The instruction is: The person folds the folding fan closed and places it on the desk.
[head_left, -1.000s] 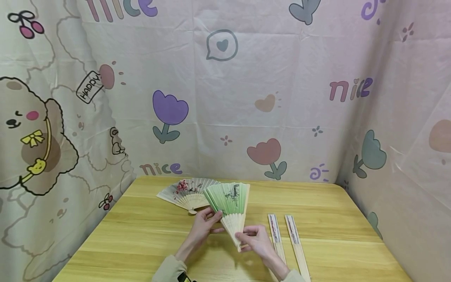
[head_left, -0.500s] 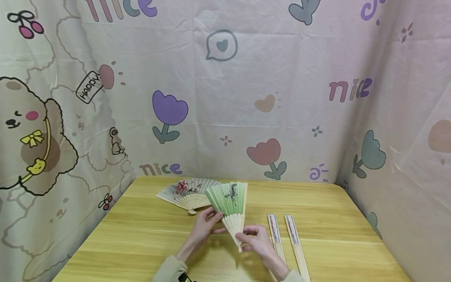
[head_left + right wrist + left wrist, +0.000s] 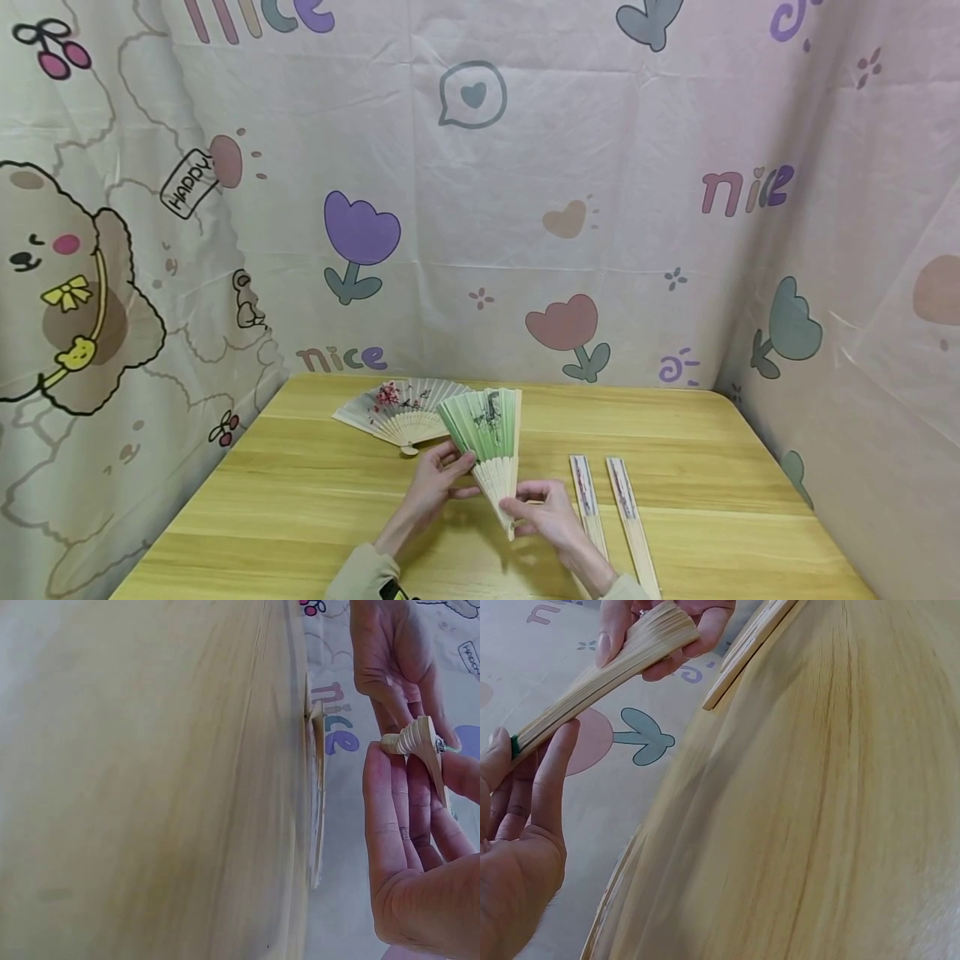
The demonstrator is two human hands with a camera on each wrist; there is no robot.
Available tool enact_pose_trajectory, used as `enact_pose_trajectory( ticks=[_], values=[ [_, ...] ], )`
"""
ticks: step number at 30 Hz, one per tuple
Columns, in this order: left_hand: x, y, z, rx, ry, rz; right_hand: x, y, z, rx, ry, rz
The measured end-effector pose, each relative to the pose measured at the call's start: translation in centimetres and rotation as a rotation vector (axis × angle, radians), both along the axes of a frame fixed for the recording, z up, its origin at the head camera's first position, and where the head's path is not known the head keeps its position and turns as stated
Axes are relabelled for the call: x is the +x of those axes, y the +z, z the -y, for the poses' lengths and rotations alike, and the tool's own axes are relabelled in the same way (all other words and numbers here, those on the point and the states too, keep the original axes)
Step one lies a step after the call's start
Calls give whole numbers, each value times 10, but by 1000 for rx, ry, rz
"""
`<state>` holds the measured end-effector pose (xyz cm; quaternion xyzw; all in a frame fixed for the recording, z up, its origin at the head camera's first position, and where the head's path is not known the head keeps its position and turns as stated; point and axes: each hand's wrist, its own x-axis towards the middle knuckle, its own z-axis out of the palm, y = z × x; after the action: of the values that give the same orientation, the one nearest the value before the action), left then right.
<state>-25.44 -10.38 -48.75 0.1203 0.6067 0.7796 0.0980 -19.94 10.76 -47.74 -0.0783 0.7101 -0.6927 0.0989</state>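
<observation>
Above the table, both hands hold a partly spread green folding fan [image 3: 486, 429] with pale ribs and a dark printed drawing. My left hand [image 3: 433, 482] pinches its left edge, thumb in front, where the green leaf meets the ribs. The right hand [image 3: 551, 512] grips the fan near its pivot end, thumb over the ribs. In the left wrist view the stacked ribs [image 3: 604, 682] run between the two hands. The right wrist view shows the pivot end [image 3: 420, 742] of the fan, with the right fingers [image 3: 397, 817] below it.
A grey folding fan [image 3: 405, 412] with red blossoms lies spread at the back left of the wooden table [image 3: 300, 508], partly overlapped by the green one. Two folded fans, one inner [image 3: 588, 496] and one outer [image 3: 630, 517], lie on the right. Printed cloth surrounds the table.
The green fan has narrowed a little, its right edge swinging leftward. Both hands stay nearly in place, and the other fans have not moved.
</observation>
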Motion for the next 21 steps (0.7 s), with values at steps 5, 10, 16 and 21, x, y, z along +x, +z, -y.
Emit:
enact_pose_trajectory(
  ticks=[5,10,16,21],
  values=[
    [1,2,0,-1,-1,13,0,0,0,2,8,-5],
    [1,0,0,4,-12,0,0,-1,1,16,0,-9],
    [1,-1,1,22,-42,-36,0,-1,1,15,3,-5],
    [1,-1,0,28,-41,-25,1,-2,1,10,11,0]
  ],
)
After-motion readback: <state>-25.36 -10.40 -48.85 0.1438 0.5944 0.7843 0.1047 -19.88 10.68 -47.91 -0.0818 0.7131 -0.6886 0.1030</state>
